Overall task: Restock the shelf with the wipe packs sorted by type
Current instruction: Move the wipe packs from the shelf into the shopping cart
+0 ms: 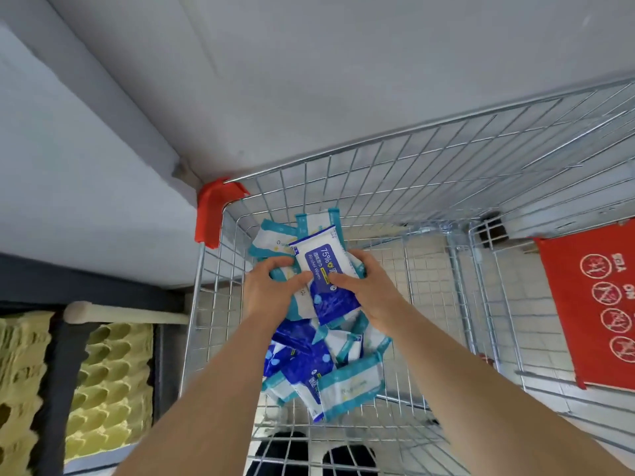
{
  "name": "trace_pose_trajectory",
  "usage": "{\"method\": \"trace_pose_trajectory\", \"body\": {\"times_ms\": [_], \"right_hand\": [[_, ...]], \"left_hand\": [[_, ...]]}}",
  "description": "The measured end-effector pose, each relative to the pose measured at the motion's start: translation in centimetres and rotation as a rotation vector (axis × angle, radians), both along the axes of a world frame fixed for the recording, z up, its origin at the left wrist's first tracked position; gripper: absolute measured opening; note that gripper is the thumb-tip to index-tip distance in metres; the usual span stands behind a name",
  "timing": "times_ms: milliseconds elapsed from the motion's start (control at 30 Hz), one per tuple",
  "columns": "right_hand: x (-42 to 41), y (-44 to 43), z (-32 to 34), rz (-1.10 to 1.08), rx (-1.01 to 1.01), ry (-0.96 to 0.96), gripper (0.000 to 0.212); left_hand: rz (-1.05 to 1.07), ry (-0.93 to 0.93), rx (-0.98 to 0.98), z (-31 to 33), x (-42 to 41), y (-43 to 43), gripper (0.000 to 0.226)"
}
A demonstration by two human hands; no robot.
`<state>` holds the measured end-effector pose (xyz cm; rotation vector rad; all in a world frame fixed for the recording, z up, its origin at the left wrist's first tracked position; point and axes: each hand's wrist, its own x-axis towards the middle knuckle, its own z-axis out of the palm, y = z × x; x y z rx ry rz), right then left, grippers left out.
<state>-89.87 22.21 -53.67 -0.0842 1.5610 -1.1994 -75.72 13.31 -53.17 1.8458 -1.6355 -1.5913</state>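
Both my hands reach down into a wire shopping cart [378, 187] filled with several wipe packs. My right hand [364, 286] grips a blue-and-white alcohol wipes pack [321, 262] marked 75%, thumb on its front. My left hand [271, 286] holds teal-and-white wipe packs [283, 273] beside it, with the thumb touching the blue pack. More dark blue packs [302, 359] and teal-edged white packs [350, 386] lie heaped on the cart floor below my forearms. Further teal packs [319, 221] lean at the cart's far end.
A grey shelf board [103, 166] runs along the left, touching the cart's red corner guard [213, 211]. Below it sit stacked yellow-green egg trays [110, 372] behind a dark frame. A red child-seat flap with warning symbols [598, 304] hangs at the right. My shoes show under the cart.
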Motion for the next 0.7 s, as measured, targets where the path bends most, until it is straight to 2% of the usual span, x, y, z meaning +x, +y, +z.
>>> {"method": "trace_pose_trajectory", "body": {"times_ms": [167, 233, 300, 367, 433, 533, 700], "right_hand": [[-0.2, -0.7, -5.0, 0.185, 0.076, 0.279, 0.046], [-0.4, -0.8, -6.1, 0.247, 0.113, 0.404, 0.059], [-0.6, -0.8, -6.5, 0.348, 0.243, 0.582, 0.073], [-0.7, -0.7, -5.8, 0.456, 0.34, 0.759, 0.072], [-0.5, -0.4, -3.8, 0.519, 0.296, 0.861, 0.062], [0.3, -0.1, 0.7, 0.613, 0.144, 0.888, 0.038], [2.4, 0.3, 12.2, 0.747, -0.089, 1.071, 0.03]], "left_hand": [[-0.026, -0.086, -0.036, -4.0, 0.3, -0.3, 0.037], [-0.052, -0.117, -0.064, -4.5, 0.4, -0.4, 0.041], [-0.083, -0.142, -0.082, -4.5, 0.5, -0.5, 0.043], [-0.131, -0.179, -0.091, -3.8, 0.7, -0.3, 0.047], [-0.183, -0.246, -0.105, -2.3, 1.1, 0.0, 0.052], [-0.267, -0.376, -0.171, 2.0, 1.7, 0.6, 0.051], [-0.373, -0.473, -0.333, 13.5, 2.9, 2.1, 0.037]]}}
